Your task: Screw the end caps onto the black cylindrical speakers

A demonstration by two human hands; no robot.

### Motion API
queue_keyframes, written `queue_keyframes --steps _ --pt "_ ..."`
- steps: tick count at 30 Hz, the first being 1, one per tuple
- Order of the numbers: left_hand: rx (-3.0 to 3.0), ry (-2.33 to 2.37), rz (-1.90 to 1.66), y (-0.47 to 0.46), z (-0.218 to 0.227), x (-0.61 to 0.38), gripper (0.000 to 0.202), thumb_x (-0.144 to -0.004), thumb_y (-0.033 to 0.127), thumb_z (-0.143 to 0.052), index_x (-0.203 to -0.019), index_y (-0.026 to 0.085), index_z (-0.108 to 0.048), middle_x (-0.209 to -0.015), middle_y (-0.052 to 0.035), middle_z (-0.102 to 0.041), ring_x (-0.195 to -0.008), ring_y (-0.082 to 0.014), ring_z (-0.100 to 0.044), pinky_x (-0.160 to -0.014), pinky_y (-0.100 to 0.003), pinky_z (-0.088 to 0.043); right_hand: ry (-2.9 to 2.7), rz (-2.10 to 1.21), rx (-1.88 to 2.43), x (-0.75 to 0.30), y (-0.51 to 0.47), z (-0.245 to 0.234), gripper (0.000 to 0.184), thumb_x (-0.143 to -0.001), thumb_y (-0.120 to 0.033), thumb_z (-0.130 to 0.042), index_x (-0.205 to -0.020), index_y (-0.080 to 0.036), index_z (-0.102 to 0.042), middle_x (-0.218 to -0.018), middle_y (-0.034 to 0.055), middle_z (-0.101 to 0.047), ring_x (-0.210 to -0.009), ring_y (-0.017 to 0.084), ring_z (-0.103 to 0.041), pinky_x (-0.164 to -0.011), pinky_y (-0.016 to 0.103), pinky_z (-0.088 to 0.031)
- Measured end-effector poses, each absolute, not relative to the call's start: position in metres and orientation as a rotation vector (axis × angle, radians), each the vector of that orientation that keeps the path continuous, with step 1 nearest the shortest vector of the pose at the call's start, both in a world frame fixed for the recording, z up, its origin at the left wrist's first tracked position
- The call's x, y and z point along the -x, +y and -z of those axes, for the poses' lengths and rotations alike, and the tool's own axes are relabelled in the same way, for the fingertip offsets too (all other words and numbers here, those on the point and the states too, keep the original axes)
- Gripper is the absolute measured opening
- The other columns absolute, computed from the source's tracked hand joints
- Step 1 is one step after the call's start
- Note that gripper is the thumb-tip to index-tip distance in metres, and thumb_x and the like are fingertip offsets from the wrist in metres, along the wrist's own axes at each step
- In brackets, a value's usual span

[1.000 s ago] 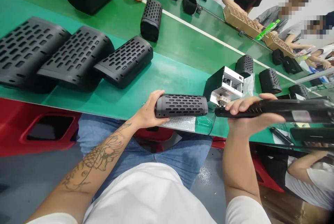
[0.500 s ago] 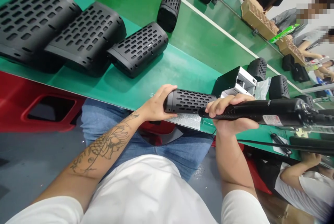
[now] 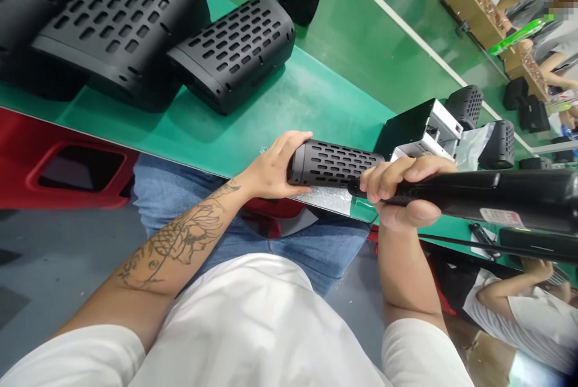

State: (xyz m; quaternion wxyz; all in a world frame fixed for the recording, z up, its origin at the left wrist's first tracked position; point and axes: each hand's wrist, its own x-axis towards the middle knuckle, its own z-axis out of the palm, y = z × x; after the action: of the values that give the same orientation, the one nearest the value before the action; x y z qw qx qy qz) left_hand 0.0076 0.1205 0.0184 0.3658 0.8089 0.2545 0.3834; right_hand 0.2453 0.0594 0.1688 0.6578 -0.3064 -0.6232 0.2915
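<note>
My left hand [image 3: 276, 165] is wrapped around the left end of a black housing with slotted holes [image 3: 341, 164], thumb and fingers on opposite sides. The housing lies at the near edge of the green bench, over a bit of bubble wrap [image 3: 336, 200]. My right hand [image 3: 404, 188] grips a black electric screwdriver [image 3: 456, 194], which lies nearly level across the view. Its narrow tip end meets the right part of the housing. Whether the bit touches a screw is hidden by my fingers.
Several similar black housings [image 3: 239, 50] lie on the bench [image 3: 334, 89] to the left. A black and silver box [image 3: 419, 128] stands just beyond my right hand. A cable [image 3: 469, 241] runs along the right side. Other people [image 3: 519, 303] sit at the right and far side.
The view has shifted, so the left housings appear larger and higher. The screwdriver's rear end now reaches the right edge of the picture. Both hands keep their holds.
</note>
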Motion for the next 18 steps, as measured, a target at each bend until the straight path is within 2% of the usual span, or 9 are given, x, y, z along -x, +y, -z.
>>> queue_keyframes --steps 4,7,11,18 --pt "-2.070 0.683 -0.962 0.122 -0.018 -0.008 0.130 -0.080 0.060 -0.108 -0.185 0.031 -0.037 -0.176 -0.0219 -0.053 -0.165 -0.0499 -0.057 -0.141 -0.072 -0.049 -1.393 -0.735 0.743 -0.248 0.063 -0.165 0.051 -0.091 -0.081 -0.088 -0.095 -0.035 -0.067 -0.049 -0.0150 -0.046 -0.030 0.012 -0.038 -0.036 0.028 -0.044" --pt "-2.064 0.692 -0.968 0.124 -0.016 -0.009 0.134 -0.075 0.071 -0.109 -0.183 0.031 -0.040 -0.175 -0.0215 -0.054 -0.166 -0.0518 -0.056 -0.142 -0.073 -0.047 -1.372 -0.718 0.804 -0.246 0.063 -0.164 0.053 -0.086 -0.083 -0.090 -0.097 -0.036 -0.069 -0.048 -0.0146 -0.046 -0.030 0.012 -0.037 -0.035 0.030 -0.043" --pt "-2.047 0.721 -0.954 0.125 -0.015 -0.009 0.136 -0.071 0.085 -0.106 -0.179 0.031 -0.045 -0.174 -0.0198 -0.055 -0.167 -0.0534 -0.055 -0.143 -0.075 -0.046 -1.341 -0.688 0.760 -0.238 0.061 -0.164 0.049 -0.090 -0.077 -0.089 -0.092 -0.035 -0.065 -0.049 -0.0149 -0.045 -0.028 0.010 -0.032 -0.031 0.028 -0.038" --pt "-2.024 0.752 -0.939 0.128 -0.016 -0.009 0.139 -0.066 0.092 -0.105 -0.176 0.030 -0.047 -0.173 -0.0203 -0.056 -0.168 -0.0543 -0.054 -0.143 -0.076 -0.044 -1.334 -0.717 0.757 -0.237 0.060 -0.162 0.055 -0.084 -0.077 -0.095 -0.088 -0.035 -0.058 -0.049 -0.0156 -0.044 -0.027 0.011 -0.031 -0.029 0.030 -0.036"
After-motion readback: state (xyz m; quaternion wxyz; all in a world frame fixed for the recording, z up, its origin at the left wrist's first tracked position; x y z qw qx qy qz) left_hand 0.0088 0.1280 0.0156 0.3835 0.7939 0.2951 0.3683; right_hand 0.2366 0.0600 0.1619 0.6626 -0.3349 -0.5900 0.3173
